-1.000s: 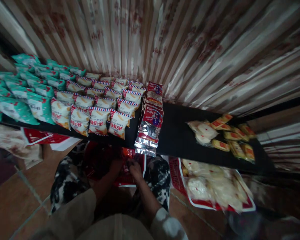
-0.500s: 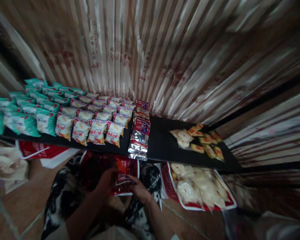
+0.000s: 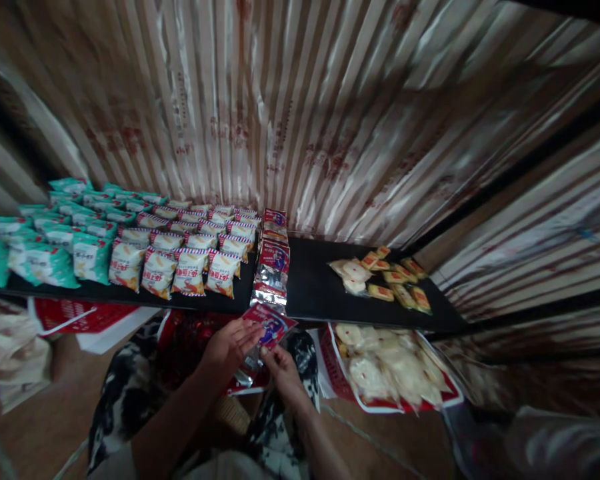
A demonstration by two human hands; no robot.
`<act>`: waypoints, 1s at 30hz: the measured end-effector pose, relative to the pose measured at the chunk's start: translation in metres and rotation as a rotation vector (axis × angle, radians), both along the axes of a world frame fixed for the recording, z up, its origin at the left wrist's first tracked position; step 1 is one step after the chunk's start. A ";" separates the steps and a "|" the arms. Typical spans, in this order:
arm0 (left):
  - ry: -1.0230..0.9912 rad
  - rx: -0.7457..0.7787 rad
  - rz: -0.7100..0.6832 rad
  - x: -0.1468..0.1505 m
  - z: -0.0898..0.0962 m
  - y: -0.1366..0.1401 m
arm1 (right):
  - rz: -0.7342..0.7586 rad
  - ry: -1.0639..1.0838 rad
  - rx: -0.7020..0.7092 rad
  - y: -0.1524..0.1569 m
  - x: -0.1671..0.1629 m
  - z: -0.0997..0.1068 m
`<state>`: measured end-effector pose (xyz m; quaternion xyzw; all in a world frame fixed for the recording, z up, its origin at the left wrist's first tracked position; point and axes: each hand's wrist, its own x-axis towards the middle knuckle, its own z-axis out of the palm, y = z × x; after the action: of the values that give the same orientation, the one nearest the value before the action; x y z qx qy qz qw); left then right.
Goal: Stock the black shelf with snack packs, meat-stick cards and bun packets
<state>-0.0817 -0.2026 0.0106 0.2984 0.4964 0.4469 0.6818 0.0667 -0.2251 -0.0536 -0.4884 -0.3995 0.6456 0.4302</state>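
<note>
Between my hands is a red and silver snack packet (image 3: 275, 324) with a blue cartoon figure, tilted just in front of the shelf edge. My left hand (image 3: 230, 347) lies over its left side, fingers close together against it. At its lower right edge, my right hand (image 3: 283, 373) pinches it between thumb and fingers. Beneath my hands, a red bag (image 3: 177, 343) of similar dark red packets rests between my knees. Straight ahead, a row of matching red and silver packets (image 3: 273, 267) runs from front to back on the black shelf (image 3: 315, 280).
White snack bags (image 3: 189, 270) and teal bags (image 3: 93, 257) stand in rows on the left. Yellow packets (image 3: 380, 292) and clear-wrapped white crackers (image 3: 354, 272) lie on the right. Below the shelf sits a red bag of crackers (image 3: 380, 373). Striped plastic sheeting (image 3: 230, 100) hangs behind.
Both hands have come up from the red bag toward the shelf edge with a packet. The view has shifted slightly, and the shelf rows look the same.
</note>
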 end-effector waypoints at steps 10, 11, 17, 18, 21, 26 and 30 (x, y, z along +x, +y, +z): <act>0.290 0.018 0.149 0.005 0.013 0.007 | -0.173 0.009 0.066 0.017 0.021 0.042; 0.334 0.040 0.126 0.007 0.011 0.009 | -0.194 0.012 0.059 0.020 0.025 0.043; 0.314 0.224 -0.075 0.028 0.002 0.021 | -0.290 0.055 0.057 0.054 0.049 0.051; 0.318 0.227 -0.095 0.032 0.000 0.025 | -0.306 0.044 0.060 0.062 0.053 0.053; 0.404 0.302 -0.043 0.044 -0.006 0.046 | -0.331 -0.031 0.089 0.090 0.063 0.058; 0.565 0.536 0.101 0.062 -0.007 0.094 | -0.337 -0.181 0.226 0.151 0.074 0.060; 0.659 0.474 0.098 0.073 0.011 0.128 | -0.376 -0.213 0.215 0.205 0.075 0.061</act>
<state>-0.0091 -0.0750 0.0221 0.5503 0.5852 0.4614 0.3766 0.1416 -0.0204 0.0073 -0.5708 -0.4113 0.4526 0.5479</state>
